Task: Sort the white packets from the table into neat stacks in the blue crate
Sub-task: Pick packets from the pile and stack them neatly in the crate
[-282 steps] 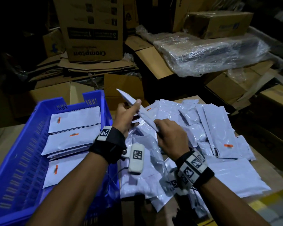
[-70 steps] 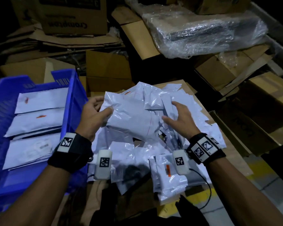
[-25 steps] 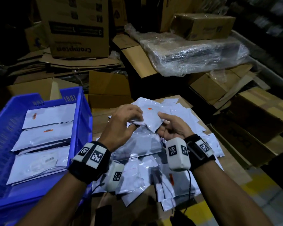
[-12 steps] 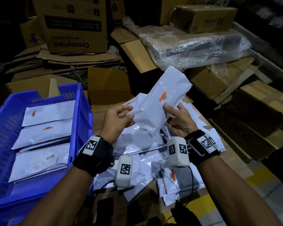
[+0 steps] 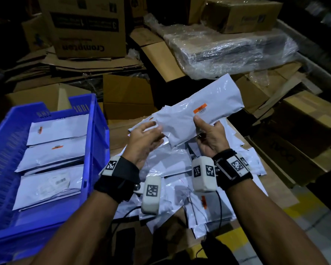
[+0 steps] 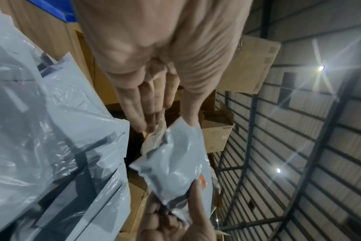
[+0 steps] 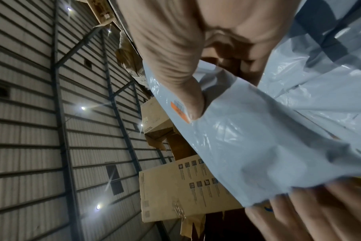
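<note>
I hold one white packet (image 5: 214,104) with an orange label above the pile of white packets (image 5: 172,165) on the table. My right hand (image 5: 203,125) pinches its near edge, thumb on top beside the label. In the right wrist view the thumb (image 7: 188,97) presses into the packet (image 7: 258,138). My left hand (image 5: 155,129) is at the packet's left end with straight fingers. In the left wrist view its thumb tip touches the packet (image 6: 175,163) at a corner. The blue crate (image 5: 93,134) stands to the left and holds three stacks of packets (image 5: 54,153).
Cardboard boxes (image 5: 126,96) crowd the far side behind the table and the crate. A plastic-wrapped bundle (image 5: 227,48) lies at the back right. More boxes (image 5: 298,131) stand along the right. A yellow floor line (image 5: 304,207) runs at the lower right.
The packet has tipped from nearly upright to a flatter slant, its far end pointing right. My left hand's fingers have straightened from their grip; the right hand keeps its pinch.
</note>
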Demonstrator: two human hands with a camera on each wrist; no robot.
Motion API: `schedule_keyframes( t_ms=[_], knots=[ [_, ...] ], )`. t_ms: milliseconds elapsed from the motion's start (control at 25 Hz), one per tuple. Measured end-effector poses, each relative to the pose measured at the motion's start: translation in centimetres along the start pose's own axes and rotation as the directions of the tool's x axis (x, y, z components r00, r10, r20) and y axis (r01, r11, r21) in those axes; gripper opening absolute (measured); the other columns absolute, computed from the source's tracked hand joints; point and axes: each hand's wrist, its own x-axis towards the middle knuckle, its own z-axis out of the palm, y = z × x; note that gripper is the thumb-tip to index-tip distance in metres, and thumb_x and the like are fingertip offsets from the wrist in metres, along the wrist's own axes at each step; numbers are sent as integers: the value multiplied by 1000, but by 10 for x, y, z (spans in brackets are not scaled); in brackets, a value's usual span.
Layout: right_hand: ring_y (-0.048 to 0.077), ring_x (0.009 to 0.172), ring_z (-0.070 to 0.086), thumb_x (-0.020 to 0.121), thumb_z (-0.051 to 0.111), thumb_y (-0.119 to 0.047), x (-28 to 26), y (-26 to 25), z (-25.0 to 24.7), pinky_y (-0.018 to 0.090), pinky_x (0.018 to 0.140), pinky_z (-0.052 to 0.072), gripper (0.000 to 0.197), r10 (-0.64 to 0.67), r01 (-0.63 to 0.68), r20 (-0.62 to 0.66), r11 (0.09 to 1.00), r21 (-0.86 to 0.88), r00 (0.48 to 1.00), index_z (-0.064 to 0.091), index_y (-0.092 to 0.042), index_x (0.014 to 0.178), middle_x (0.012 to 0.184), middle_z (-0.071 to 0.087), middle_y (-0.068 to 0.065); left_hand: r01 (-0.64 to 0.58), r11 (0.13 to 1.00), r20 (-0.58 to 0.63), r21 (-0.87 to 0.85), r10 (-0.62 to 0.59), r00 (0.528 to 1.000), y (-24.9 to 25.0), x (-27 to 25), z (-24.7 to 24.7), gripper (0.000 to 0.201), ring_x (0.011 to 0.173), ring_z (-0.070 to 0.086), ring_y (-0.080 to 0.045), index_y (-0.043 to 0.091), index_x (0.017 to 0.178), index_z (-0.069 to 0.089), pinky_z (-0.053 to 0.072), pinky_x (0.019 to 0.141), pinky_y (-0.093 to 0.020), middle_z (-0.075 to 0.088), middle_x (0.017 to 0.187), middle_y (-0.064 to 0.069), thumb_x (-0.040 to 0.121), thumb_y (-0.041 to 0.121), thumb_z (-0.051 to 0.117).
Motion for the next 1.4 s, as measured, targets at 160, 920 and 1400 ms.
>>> schedule_keyframes(
  t_ms=[160, 920, 1400],
  knots=[
    [34, 112, 65, 88, 64, 6, -1, 9, 5, 51, 92, 54, 50, -7, 7, -33, 1000, 22, 999, 50, 2, 135, 125, 65, 19, 1, 986, 47, 169, -9, 999, -17, 1, 10, 11, 76, 56, -21, 2, 102, 65, 52, 70, -27, 64, 83, -10, 92, 7, 63],
    [30, 95, 71, 85, 66, 9, -4, 14, -5, 36, 69, 58, 47, -20, 18, -54, 999, -47, 998, 53, 6, 130, 117, 68, 21, -140, 984, -276, 110, 165, 947, -15, 16, -16, 14, 72, 66, -17, 3, 102, 62, 57, 72, -24, 67, 82, -9, 88, 0, 65],
    [22, 101, 70, 77, 78, -2, -13, 22, -24, 35, 84, 58, 52, 318, 84, 344, 616, -783, 883, 58, -14, 124, 110, 73, 3, -226, 947, 2, 230, 232, 973, 22, 33, 1, 18, 89, 69, -17, 9, 111, 60, 55, 71, -27, 70, 107, -9, 93, 7, 63]
  ],
)
